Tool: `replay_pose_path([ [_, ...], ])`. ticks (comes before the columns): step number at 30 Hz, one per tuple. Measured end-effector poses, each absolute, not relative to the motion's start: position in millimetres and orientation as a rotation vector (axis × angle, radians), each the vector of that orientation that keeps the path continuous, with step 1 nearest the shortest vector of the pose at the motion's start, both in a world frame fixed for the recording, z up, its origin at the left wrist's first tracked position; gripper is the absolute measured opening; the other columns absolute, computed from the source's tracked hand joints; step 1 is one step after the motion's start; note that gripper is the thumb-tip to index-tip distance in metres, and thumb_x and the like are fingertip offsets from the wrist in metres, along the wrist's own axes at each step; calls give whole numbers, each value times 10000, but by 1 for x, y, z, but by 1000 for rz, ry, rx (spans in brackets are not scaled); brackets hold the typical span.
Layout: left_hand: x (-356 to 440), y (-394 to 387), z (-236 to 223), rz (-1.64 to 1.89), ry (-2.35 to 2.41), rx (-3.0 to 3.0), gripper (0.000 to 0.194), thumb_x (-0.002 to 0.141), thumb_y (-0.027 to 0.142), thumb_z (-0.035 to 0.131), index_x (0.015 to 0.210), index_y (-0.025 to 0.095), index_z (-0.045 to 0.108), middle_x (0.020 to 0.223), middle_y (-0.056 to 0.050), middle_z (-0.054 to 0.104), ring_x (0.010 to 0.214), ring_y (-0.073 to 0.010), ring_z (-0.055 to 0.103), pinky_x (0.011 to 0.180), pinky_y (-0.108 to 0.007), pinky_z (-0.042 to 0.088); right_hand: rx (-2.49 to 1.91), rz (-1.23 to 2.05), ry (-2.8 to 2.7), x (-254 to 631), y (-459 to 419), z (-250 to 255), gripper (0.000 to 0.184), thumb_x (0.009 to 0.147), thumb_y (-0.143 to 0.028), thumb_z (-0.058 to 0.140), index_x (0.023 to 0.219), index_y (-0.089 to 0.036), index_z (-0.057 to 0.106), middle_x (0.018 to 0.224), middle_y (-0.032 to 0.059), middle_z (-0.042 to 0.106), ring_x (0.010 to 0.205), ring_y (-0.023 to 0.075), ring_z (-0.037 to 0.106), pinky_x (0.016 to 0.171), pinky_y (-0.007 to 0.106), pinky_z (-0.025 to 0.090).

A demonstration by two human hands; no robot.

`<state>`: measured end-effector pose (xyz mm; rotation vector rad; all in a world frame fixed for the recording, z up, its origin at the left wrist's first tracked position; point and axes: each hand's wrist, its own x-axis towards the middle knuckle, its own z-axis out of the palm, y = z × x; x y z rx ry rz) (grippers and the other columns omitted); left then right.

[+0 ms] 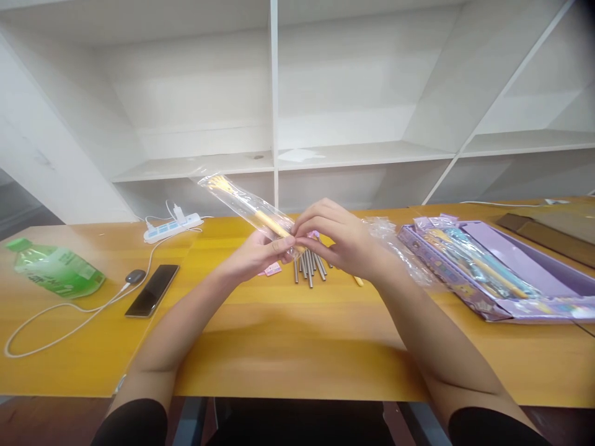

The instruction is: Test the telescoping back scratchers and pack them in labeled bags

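A yellow back scratcher (267, 221) with a small hand-shaped head lies inside a clear plastic sleeve (242, 201), tilted up toward the left. My left hand (253, 253) holds its lower end, thumb on top. My right hand (337, 234) pinches the near end of the sleeve, close to my left thumb; the fingertips partly hide what lies between them. Beneath the hands, several grey metal tubes (310, 269) lie in a loose bunch on the wooden table (297, 334). A pink packet (272, 269) and a yellow piece (358, 281) lie partly hidden beside them.
An open purple box (493, 310) at the right holds bagged back scratchers (483, 266). Crumpled clear bags (404, 254) lie beside it. Left are a green bottle (58, 269) on its side, a phone (152, 291), a cable (100, 306) and a power strip (173, 227). White shelves (274, 93) stand behind.
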<state>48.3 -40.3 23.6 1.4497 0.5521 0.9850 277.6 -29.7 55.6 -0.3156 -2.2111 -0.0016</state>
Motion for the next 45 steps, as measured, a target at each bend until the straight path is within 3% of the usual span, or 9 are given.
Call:
replay_pose_path([
  [6,51,-48,27,911,620,1605,372,839,440,956,1085,218,787,816,-8,654,679,-130,531,688,-298,435,-329,-52,-2220,276,-29,54,126,1110,-285,634,990,-252,654,994,46,759,923,212,636,838,401,528],
  [10,56,-53,25,917,656,1561,337,856,441,933,1022,214,747,685,36,550,608,-120,457,632,-297,385,-316,-56,-2224,274,-25,50,147,1114,-308,635,977,-256,637,993,42,748,908,209,639,827,403,526],
  [15,59,-52,19,943,663,1484,345,845,413,937,939,201,682,689,42,489,616,-110,437,580,-281,324,-341,-37,-2193,273,-27,48,78,1122,-292,610,1057,-260,639,1079,60,701,961,204,658,840,384,551],
  [19,54,-50,20,977,696,1476,382,817,431,965,1010,201,730,791,3,583,672,-116,501,590,-270,370,-451,209,-2143,279,-31,52,139,1129,-370,591,1190,-251,628,1215,85,645,972,186,659,859,365,578],
  [24,47,-51,28,918,700,1478,398,834,390,969,1112,200,757,826,-9,598,697,-116,520,604,-270,409,-645,609,-2244,288,-32,56,396,987,-564,794,1003,-232,578,899,0,651,723,135,588,609,271,477],
  [27,45,-53,33,887,668,1468,395,829,371,975,1108,202,751,878,-16,614,658,-98,505,593,-277,427,-690,672,-2261,287,-32,56,495,919,-615,849,897,-227,544,780,-35,597,646,112,506,561,259,401],
  [34,43,-54,34,940,711,1560,446,795,314,986,1113,219,687,1006,-34,677,812,-140,638,649,-248,514,-630,734,-2348,280,-30,51,493,1051,-603,674,780,-198,602,670,-50,514,597,88,411,553,259,321],
  [41,48,-55,37,942,661,1617,447,823,305,958,1034,243,568,809,48,546,620,-84,526,569,-241,471,-558,662,-2352,276,-30,47,530,1131,-541,555,741,-187,611,644,-61,416,583,75,341,561,248,297],
  [45,49,-55,37,952,735,1627,436,826,311,947,1040,241,574,810,41,544,670,-101,545,586,-240,477,-534,496,-2330,275,-30,47,465,1134,-484,572,782,-186,630,652,-60,494,584,71,396,586,239,315],
])
